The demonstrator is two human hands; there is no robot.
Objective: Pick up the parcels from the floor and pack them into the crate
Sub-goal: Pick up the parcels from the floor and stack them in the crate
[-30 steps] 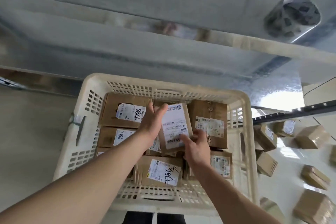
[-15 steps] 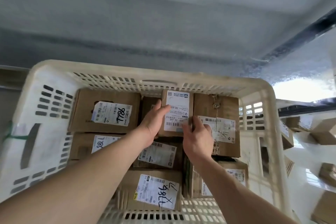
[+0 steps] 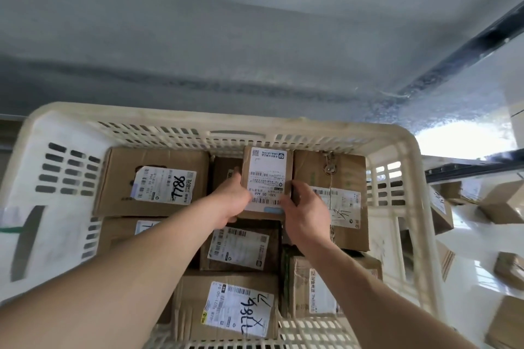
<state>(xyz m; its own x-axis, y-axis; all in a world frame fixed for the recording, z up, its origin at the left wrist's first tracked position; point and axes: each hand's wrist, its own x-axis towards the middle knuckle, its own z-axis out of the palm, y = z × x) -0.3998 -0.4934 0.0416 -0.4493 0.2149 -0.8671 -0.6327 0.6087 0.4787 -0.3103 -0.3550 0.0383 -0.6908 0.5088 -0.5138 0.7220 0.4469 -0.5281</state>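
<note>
A cream plastic crate (image 3: 320, 137) with slotted walls fills the lower view, packed with several brown cardboard parcels. A small parcel with a white label (image 3: 268, 176) lies in the back row between a wide parcel marked 7786 (image 3: 153, 181) and a taller parcel (image 3: 337, 195). My left hand (image 3: 231, 201) grips its left edge and my right hand (image 3: 307, 212) grips its right lower edge. More labelled parcels (image 3: 226, 309) lie in the front rows under my forearms.
Several loose cardboard parcels (image 3: 502, 201) lie on the glossy white floor to the right of the crate. A grey metal surface (image 3: 255, 37) rises behind the crate, with a dark rail (image 3: 467, 167) at the right.
The small parcel went from tilted above the crate down into the back-row gap, both hands still on it. The camera has moved closer over the crate.
</note>
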